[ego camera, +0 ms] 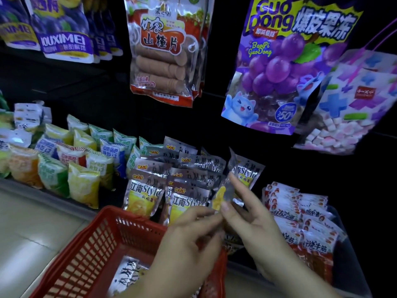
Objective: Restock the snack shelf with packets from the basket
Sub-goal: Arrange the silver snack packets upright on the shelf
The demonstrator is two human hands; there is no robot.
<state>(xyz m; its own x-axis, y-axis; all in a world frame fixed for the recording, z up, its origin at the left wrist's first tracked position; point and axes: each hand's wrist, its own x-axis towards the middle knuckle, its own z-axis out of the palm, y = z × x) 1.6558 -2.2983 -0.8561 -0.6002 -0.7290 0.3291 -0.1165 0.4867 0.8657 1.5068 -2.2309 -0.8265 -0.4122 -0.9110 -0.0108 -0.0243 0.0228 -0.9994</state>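
**Restocking partly done: one packet in hand, one showing in the basket**

Head view: both hands are pinching one silver packet (221, 197) with yellow contents. The left hand (189, 239) is gripping its lower edge and the right hand (253, 224) is holding its side. They are holding it above the red basket (96, 244), just in front of the shelf row of matching packets (148, 190), which is looking nearly full. Another packet (126, 274) is lying in the basket, so work is likely remaining. Red-and-white packets (300, 214) are crowding the right, and a grape jelly bag (279, 72) is hanging overhead.
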